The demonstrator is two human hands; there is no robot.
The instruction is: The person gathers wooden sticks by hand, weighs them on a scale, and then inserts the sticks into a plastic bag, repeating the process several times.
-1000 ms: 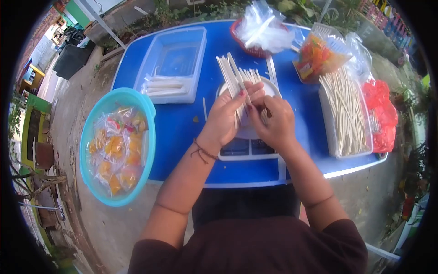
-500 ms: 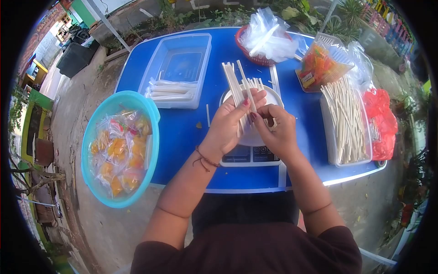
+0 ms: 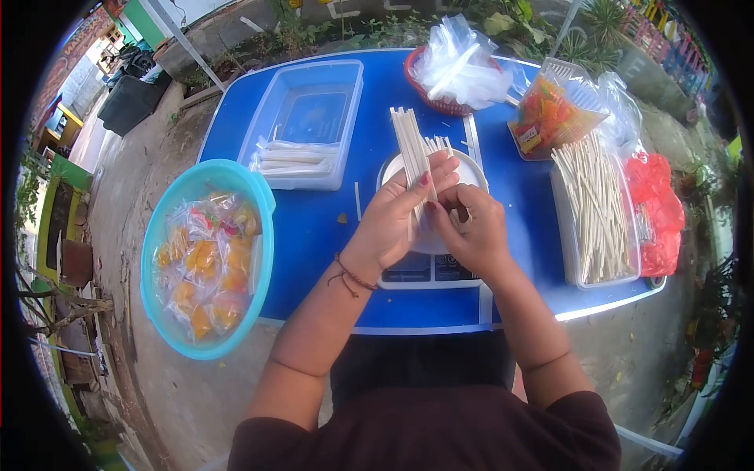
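A bundle of pale sticks (image 3: 410, 145) stands up from my left hand (image 3: 399, 206), its thumb pressed across them. My right hand (image 3: 473, 226) is beside it, thumb and forefinger closed at the lower end of the bundle; whether they grip a stick is hidden. Below both hands is a white kitchen scale (image 3: 412, 275) with a round white bowl (image 3: 475, 171) on it. More stick ends (image 3: 438, 144) show behind my fingers, over the bowl.
A clear tub (image 3: 314, 102) holds wrapped sticks at the back left. A turquoise basin (image 3: 267, 235) of bagged orange pieces is at the left. Rightward are a box of loose sticks (image 3: 595, 212), a red bag (image 3: 660, 212) and a red basket (image 3: 416, 78) of plastic bags.
The stick that stood apart at the right of the bundle now lies in with the others in my left hand. My right hand has shifted slightly down and left.
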